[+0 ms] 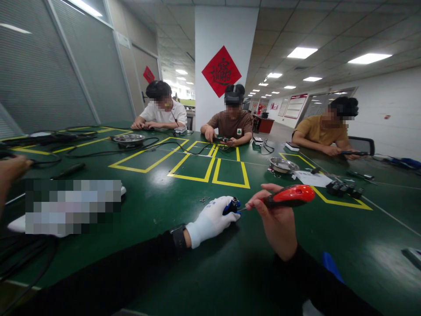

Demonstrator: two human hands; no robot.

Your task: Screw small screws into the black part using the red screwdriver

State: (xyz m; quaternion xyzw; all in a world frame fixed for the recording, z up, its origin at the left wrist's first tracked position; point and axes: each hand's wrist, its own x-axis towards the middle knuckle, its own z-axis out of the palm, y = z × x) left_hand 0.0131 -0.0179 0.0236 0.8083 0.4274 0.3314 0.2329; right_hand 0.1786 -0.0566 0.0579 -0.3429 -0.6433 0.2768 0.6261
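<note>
My left hand [212, 220], in a white glove with blue fingertips, is closed around a small black part with a shiny metal ring on top [234, 202]. It rests low over the green table, and the glove hides much of the part. My bare right hand [278, 221] grips a red-and-black screwdriver [289, 196] by thumb and fingers. The handle points right, and the thin shaft runs left to the black part's side. Whether the tip sits in a screw cannot be made out. Several tiny screws [204, 200] lie behind my left hand.
Yellow tape marks rectangles on the green table [158, 197]. A metal bowl [284, 165], a paper sheet [312, 178] and several black parts [344, 188] are at right. Another bowl [129, 139] and black cables [26, 259] are at left. Three people work across; another person's hand [15, 169] shows at left.
</note>
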